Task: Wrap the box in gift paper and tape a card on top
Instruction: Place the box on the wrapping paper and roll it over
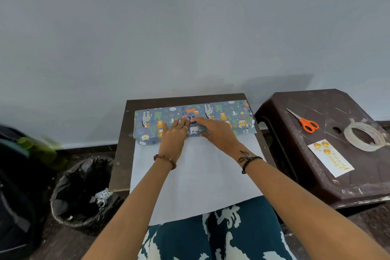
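- Head view: the box (194, 121), under a fold of gift paper (196, 175), sits at the far edge of the bench (122, 154).
- Left hand (175, 133) and right hand (217, 132) press the fold flat, fingers straight, clasping nothing.
- The thin paper likely creases and tears easily; best held at its edges.
- Card (330, 157), tape roll (366, 136) and scissors (304, 121) wait on the stool (316, 183).

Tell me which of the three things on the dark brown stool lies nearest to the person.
The greeting card: flat white paper with golden print, at the stool's near edge. The orange-handled scissors and the clear tape roll lie farther back.
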{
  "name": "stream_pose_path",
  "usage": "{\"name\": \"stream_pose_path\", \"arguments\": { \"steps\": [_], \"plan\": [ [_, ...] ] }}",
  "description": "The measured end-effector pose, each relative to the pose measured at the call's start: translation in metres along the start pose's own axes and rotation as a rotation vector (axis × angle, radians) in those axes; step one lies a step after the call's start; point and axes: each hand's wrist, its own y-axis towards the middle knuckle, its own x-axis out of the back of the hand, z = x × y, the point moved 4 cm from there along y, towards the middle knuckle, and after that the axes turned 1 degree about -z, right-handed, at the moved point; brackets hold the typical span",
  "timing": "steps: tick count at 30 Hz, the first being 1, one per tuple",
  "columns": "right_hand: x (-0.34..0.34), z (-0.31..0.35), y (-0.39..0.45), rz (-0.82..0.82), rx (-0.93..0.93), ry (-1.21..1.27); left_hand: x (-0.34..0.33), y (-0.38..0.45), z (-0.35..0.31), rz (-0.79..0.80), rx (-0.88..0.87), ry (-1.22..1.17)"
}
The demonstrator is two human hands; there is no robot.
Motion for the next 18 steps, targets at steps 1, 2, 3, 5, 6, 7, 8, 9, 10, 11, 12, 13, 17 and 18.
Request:
{"name": "stream_pose_path", "arguments": {
  "steps": [1, 2, 3, 5, 6, 7, 8, 9, 10, 11, 12, 13, 17, 18],
  "plan": [
    [-0.002, -0.001, 0.000, 0.008, 0.008, -0.036, 0.001, 0.001, 0.000, 0.006, -0.011, 0.017],
    [-0.002, -0.002, 0.001, 0.020, 0.017, -0.063, 0.003, 0.003, 0.001, 0.005, -0.017, 0.021],
    [-0.002, -0.004, 0.002, 0.035, 0.030, -0.088, 0.005, 0.005, 0.001, 0.001, -0.017, 0.010],
    [0.001, -0.008, 0.003, 0.063, 0.055, -0.123, 0.011, 0.009, 0.001, -0.008, -0.018, -0.028],
    [0.002, -0.009, 0.004, 0.080, 0.067, -0.122, 0.014, 0.011, 0.001, -0.007, -0.022, -0.039],
    [0.003, -0.010, 0.005, 0.098, 0.083, -0.112, 0.017, 0.013, 0.001, -0.004, -0.027, -0.042],
    [0.003, -0.011, 0.005, 0.107, 0.101, -0.098, 0.020, 0.013, 0.001, -0.005, -0.030, -0.044],
    [0.003, -0.012, 0.005, 0.096, 0.112, -0.085, 0.021, 0.013, 0.001, -0.008, -0.030, -0.047],
    [0.004, -0.016, 0.004, 0.061, 0.101, -0.062, 0.022, 0.012, 0.001, -0.014, -0.025, -0.055],
    [0.004, -0.020, 0.001, 0.015, 0.069, -0.040, 0.022, 0.011, 0.002, -0.016, -0.020, -0.066],
    [0.004, -0.025, -0.002, -0.028, 0.042, -0.025, 0.022, 0.010, 0.002, -0.023, -0.016, -0.076],
    [0.003, -0.029, -0.005, -0.056, 0.029, -0.024, 0.023, 0.009, 0.001, -0.029, -0.017, -0.080],
    [0.002, -0.032, -0.007, -0.069, 0.016, -0.039, 0.028, 0.005, -0.001, -0.043, -0.023, -0.089],
    [0.003, -0.031, -0.006, -0.065, 0.012, -0.044, 0.029, 0.005, -0.002, -0.032, -0.021, -0.079]
  ]
}}
